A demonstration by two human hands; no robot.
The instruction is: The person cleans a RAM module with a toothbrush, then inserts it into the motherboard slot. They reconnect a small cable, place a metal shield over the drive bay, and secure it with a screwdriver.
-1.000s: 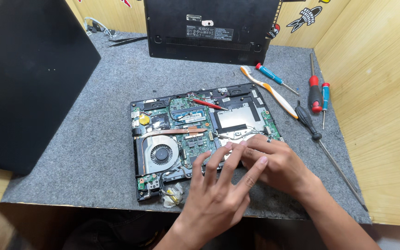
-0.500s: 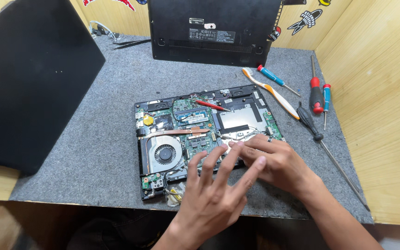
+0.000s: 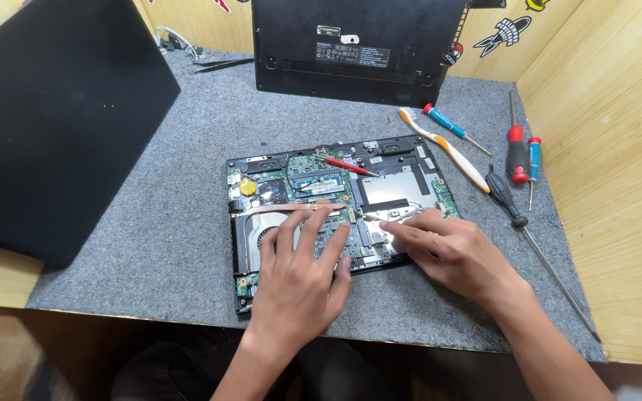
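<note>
The fingers [image 3: 302, 230] of the left hand [image 3: 295, 286] are spread flat, released, over the fan and the green motherboard [image 3: 310, 178] of the opened laptop base [image 3: 336, 204]; nothing is grasped. The fingers [image 3: 403, 232] of the right hand [image 3: 458, 256] are pressed onto a small silver part beside the drive bay [image 3: 395, 186]; whether it is pinched cannot be told. The base lies at the middle of the grey-matted counter [image 3: 172, 223], its innards bared.

The bottom cover [image 3: 358, 44] is already taken off and propped at twelve o'clock. A red tool [image 3: 347, 165] rests on the board. At two to three o'clock a toothbrush [image 3: 443, 145] and several screwdrivers [image 3: 518, 152] are laid out. A black panel [image 3: 53, 126] leans at nine o'clock. By this showing, opening is done; work inside is judged unfinished, and closing remains.
</note>
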